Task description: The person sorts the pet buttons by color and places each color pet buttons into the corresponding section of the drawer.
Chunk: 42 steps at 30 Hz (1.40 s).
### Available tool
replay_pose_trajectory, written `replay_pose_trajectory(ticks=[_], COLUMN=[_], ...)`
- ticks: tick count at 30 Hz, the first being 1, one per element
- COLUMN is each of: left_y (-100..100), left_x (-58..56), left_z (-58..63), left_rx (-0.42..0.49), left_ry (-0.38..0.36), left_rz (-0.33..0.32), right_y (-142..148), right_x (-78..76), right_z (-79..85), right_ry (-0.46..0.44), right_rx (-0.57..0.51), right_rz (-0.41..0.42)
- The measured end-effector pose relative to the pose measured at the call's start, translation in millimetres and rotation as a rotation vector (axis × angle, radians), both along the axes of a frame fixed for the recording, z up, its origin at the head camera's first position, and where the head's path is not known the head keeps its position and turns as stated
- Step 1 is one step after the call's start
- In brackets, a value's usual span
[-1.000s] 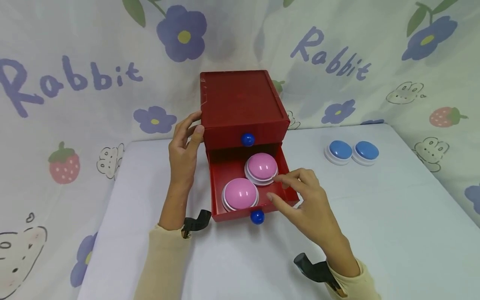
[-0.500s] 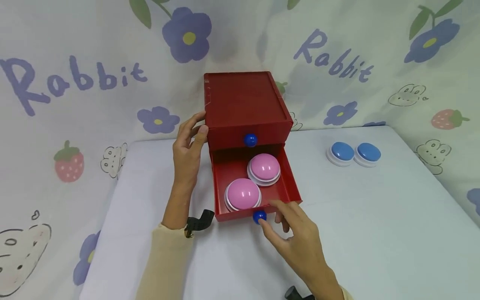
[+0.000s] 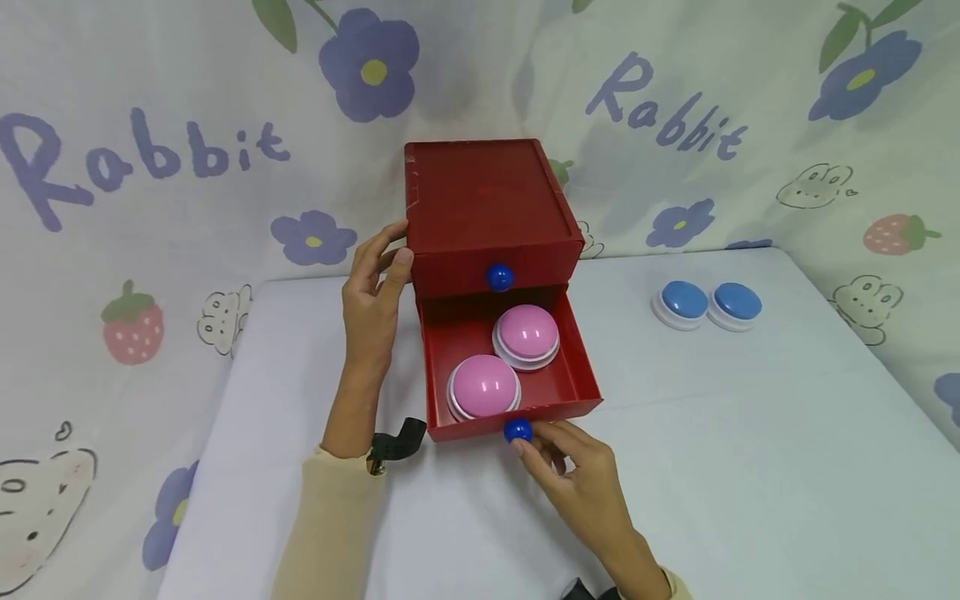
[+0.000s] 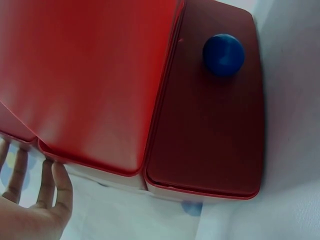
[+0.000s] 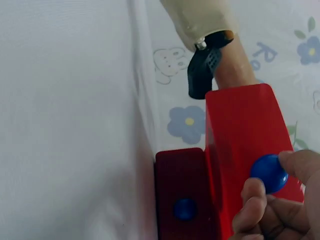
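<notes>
Right hand has just pinched the blue drawer knob, seemingly gaining control; left hand, spread, touches the red cabinet

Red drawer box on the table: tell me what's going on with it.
A person's left hand touches the left side of the red drawer box, while their right hand pinches the blue knob of the lower drawer. That drawer stands open with two pink-topped domes inside; the upper drawer is shut. Two blue-topped domes sit on the table to the right.
</notes>
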<state>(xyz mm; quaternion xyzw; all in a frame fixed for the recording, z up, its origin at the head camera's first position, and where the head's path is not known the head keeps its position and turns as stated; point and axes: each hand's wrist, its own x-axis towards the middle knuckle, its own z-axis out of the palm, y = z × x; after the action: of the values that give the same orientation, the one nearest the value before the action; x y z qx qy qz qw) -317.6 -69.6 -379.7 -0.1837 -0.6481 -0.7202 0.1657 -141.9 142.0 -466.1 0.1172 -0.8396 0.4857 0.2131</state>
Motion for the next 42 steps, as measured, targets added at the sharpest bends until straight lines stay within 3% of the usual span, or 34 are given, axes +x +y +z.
replay_pose_trajectory(ticks=[7,26,42], left_y=[0.4,0.9,-1.2], left_x=[-1.4,1.7,3.4], left_z=[-0.1,1.9,2.0], left_rx=[0.011,-0.003,-0.022], left_ry=[-0.007,-0.011,-0.025], left_rz=[-0.005,-0.002,0.008], right_y=[-0.3,8.7,7.4], right_x=[-7.7,-32.6,-51.2], right_z=[2.0,9.9,12.9], right_ry=[0.009,-0.007,-0.075], right_rx=[-0.052,-0.035,-0.079], right_rz=[0.019,0.031,0.048])
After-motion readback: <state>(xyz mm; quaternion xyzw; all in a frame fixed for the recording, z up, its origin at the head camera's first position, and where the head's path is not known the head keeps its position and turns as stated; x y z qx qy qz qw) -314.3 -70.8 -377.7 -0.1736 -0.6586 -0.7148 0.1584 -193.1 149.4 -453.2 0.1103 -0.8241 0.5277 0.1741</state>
